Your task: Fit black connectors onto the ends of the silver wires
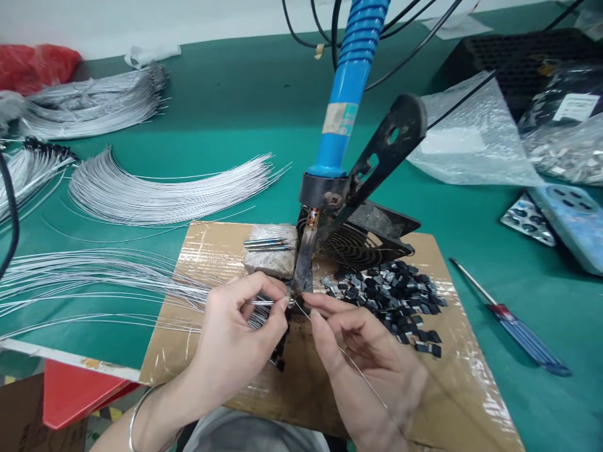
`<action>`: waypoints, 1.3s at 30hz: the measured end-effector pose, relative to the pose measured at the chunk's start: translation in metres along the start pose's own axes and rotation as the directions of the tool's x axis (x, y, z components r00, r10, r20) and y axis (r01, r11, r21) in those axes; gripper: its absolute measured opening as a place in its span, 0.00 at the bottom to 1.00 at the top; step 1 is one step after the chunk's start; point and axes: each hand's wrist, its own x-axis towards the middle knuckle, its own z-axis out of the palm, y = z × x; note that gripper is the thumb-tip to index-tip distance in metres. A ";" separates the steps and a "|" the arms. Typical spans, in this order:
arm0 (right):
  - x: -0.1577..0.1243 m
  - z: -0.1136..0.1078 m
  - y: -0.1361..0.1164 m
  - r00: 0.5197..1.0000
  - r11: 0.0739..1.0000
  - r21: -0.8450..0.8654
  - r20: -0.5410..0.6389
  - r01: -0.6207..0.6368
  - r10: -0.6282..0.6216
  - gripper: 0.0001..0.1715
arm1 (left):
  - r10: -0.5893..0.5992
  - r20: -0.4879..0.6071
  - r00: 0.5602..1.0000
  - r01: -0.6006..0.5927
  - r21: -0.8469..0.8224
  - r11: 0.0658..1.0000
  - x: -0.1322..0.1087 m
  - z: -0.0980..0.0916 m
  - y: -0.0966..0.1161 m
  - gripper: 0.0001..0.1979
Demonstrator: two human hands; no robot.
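My left hand (235,339) pinches the ends of thin silver wires (117,285) that fan out to the left over a taped cardboard sheet (452,389). My right hand (367,364) pinches a fine solder wire (362,376) and holds its tip just below the iron's tip. A blue-handled soldering iron (351,81) leans in a black stand (372,232), its tip (305,263) pointing down between my fingertips. A grey block (271,251) beside the tip carries a few metal pins. A heap of several small black parts (386,295) lies right of the tip.
More bundles of silver wire (160,188) lie on the green table at left and back left. A screwdriver (513,323) rests at right, with a blue phone (575,220), plastic bags (471,138) and a black tray (518,56) behind. Black cables run at the back.
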 end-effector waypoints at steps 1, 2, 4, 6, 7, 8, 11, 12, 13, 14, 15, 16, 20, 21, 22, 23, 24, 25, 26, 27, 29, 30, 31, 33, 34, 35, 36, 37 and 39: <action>0.000 0.000 0.000 1.000 1.000 0.001 0.002 0.001 -0.001 0.12 | 0.003 -0.002 1.000 -0.003 -0.001 1.000 0.000 0.000 0.000 0.06; 0.000 0.000 0.000 1.000 1.000 0.000 0.003 0.000 0.000 0.12 | 0.004 -0.001 1.000 -0.004 -0.003 1.000 0.000 0.000 0.000 0.06; 0.000 0.001 0.000 1.000 1.000 -0.008 0.004 0.004 -0.004 0.12 | -0.002 -0.003 1.000 0.002 -0.005 1.000 0.000 0.000 -0.001 0.06; 0.000 0.001 0.000 1.000 1.000 -0.027 0.007 0.013 -0.013 0.12 | -0.013 0.000 1.000 0.013 -0.003 1.000 0.000 0.001 -0.002 0.06; 0.000 0.001 0.000 1.000 0.999 -0.035 0.007 0.020 -0.020 0.13 | -0.016 0.003 1.000 0.016 0.000 1.000 0.000 0.001 -0.002 0.06; 0.000 0.002 0.000 1.000 0.999 -0.043 0.007 0.028 -0.028 0.12 | -0.017 0.006 1.000 0.017 0.002 1.000 0.000 0.001 -0.002 0.06; 0.001 0.002 0.000 0.999 0.997 -0.062 -0.003 0.041 -0.041 0.12 | -0.013 0.010 1.000 0.013 0.011 1.000 -0.001 0.001 -0.002 0.06; 0.001 0.002 -0.001 0.999 0.997 -0.064 -0.006 0.043 -0.044 0.12 | -0.010 0.008 1.000 0.010 0.015 1.000 -0.001 0.001 -0.002 0.06; 0.000 0.002 -0.001 0.999 0.997 -0.062 -0.008 0.046 -0.047 0.11 | -0.005 0.007 1.000 0.005 0.019 1.000 -0.002 0.001 -0.001 0.06; 0.000 0.002 -0.001 0.999 0.997 -0.059 -0.009 0.048 -0.049 0.11 | 0.000 0.008 1.000 0.000 0.023 1.000 -0.002 0.000 -0.001 0.06; 0.000 0.002 -0.001 0.999 0.997 -0.055 -0.011 0.053 -0.053 0.11 | 0.007 0.009 1.000 -0.007 0.028 1.000 -0.003 0.000 -0.001 0.06; 0.000 0.002 -0.001 0.998 0.997 -0.057 -0.012 0.057 -0.058 0.12 | 0.015 0.009 1.000 -0.015 0.030 0.999 -0.003 0.000 -0.001 0.07; -0.001 0.003 -0.001 0.998 0.995 -0.081 -0.022 0.065 -0.067 0.11 | 0.037 -0.003 0.999 -0.037 0.038 0.999 -0.002 0.000 -0.001 0.07; 0.000 0.003 -0.001 0.997 0.994 -0.082 -0.024 0.066 -0.068 0.11 | 0.040 -0.007 0.999 -0.040 0.041 0.998 -0.002 0.000 -0.001 0.07; 0.000 0.003 -0.001 0.997 0.994 -0.082 -0.025 0.069 -0.071 0.11 | 0.043 -0.011 0.999 -0.043 0.042 0.998 -0.002 0.001 -0.001 0.07; 0.000 0.004 0.000 0.997 0.994 -0.083 -0.026 0.074 -0.076 0.10 | 0.047 -0.013 0.999 -0.047 0.041 0.998 -0.001 0.001 -0.001 0.07; 0.000 0.004 0.000 0.996 0.993 -0.084 -0.026 0.079 -0.081 0.11 | 0.054 -0.016 0.998 -0.053 0.036 0.998 -0.001 0.001 -0.001 0.07; 0.000 0.004 0.000 0.996 0.993 -0.087 -0.024 0.081 -0.084 0.11 | 0.060 -0.017 0.998 -0.060 0.029 0.998 -0.001 0.001 -0.001 0.07; 0.000 0.003 0.000 0.996 0.992 -0.090 -0.023 0.087 -0.089 0.11 | 0.069 -0.018 0.997 -0.068 0.022 0.997 -0.002 0.001 -0.001 0.07; 0.000 0.003 0.001 0.995 0.991 -0.093 -0.022 0.092 -0.094 0.11 | 0.076 -0.020 0.997 -0.075 0.020 0.997 -0.002 0.001 -0.001 0.08; 0.000 0.003 0.000 0.995 0.990 -0.102 -0.018 0.099 -0.101 0.11 | 0.078 -0.025 0.997 -0.078 0.028 0.997 -0.002 0.001 -0.001 0.07; 0.000 0.003 0.000 0.995 0.989 -0.105 -0.015 0.100 -0.102 0.11 | 0.076 -0.026 0.997 -0.075 0.030 0.997 -0.002 0.001 -0.001 0.07; 0.000 0.003 0.000 0.995 0.989 -0.107 -0.014 0.099 -0.101 0.11 | 0.069 -0.026 0.997 -0.068 0.029 0.997 -0.002 0.001 -0.001 0.07; -0.001 0.002 0.000 0.995 0.989 -0.109 -0.012 0.095 -0.097 0.12 | 0.047 -0.020 0.999 -0.046 0.021 0.999 -0.002 0.000 -0.002 0.07; -0.001 0.002 0.001 0.995 0.989 -0.108 -0.010 0.097 -0.099 0.12 | 0.036 -0.014 0.999 -0.036 0.017 0.999 -0.002 0.000 -0.003 0.07; -0.001 0.002 0.001 0.995 0.989 -0.105 -0.005 0.101 -0.102 0.12 | 0.026 -0.007 1.000 -0.026 0.016 1.000 -0.002 0.000 -0.003 0.07; -0.001 0.002 0.003 0.994 0.989 -0.100 -0.001 0.110 -0.110 0.12 | 0.017 -0.001 1.000 -0.017 0.017 1.000 -0.002 0.000 -0.004 0.07; -0.001 0.001 0.004 0.994 0.989 -0.095 0.006 0.113 -0.113 0.12 | 0.006 0.005 1.000 -0.006 0.020 1.000 -0.002 0.000 -0.005 0.07; -0.001 0.001 0.006 0.994 0.990 -0.088 0.017 0.107 -0.106 0.12 | -0.015 0.011 1.000 0.015 0.025 1.000 -0.002 0.001 -0.006 0.06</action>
